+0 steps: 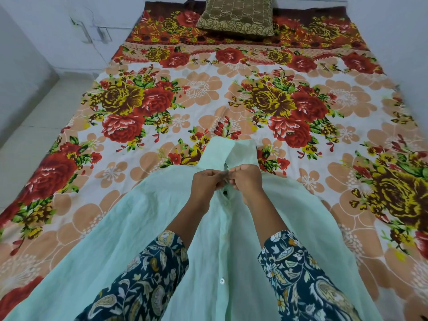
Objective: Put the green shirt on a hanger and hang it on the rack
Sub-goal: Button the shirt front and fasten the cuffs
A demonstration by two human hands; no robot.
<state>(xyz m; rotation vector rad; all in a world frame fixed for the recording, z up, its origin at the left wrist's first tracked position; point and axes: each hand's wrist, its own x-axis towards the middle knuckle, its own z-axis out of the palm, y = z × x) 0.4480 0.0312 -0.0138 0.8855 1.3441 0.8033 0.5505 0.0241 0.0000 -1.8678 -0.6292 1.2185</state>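
Note:
The pale green shirt point(148, 223) lies front-up on the bed, collar point(231, 151) pointing away from me, its white-buttoned placket running down the middle. My left hand point(207, 181) and my right hand point(246, 178) meet just below the collar, both pinching the shirt's front edges at the top button. A small dark spot shows in the placket gap right under my fingers; I cannot tell what it is. No hanger and no rack are in view.
The bed carries a floral sheet point(312, 107) in red, yellow and peach. A brown patterned cushion point(237, 16) sits at the head end. Pale walls surround the bed, with tiled floor point(37, 126) along the left side.

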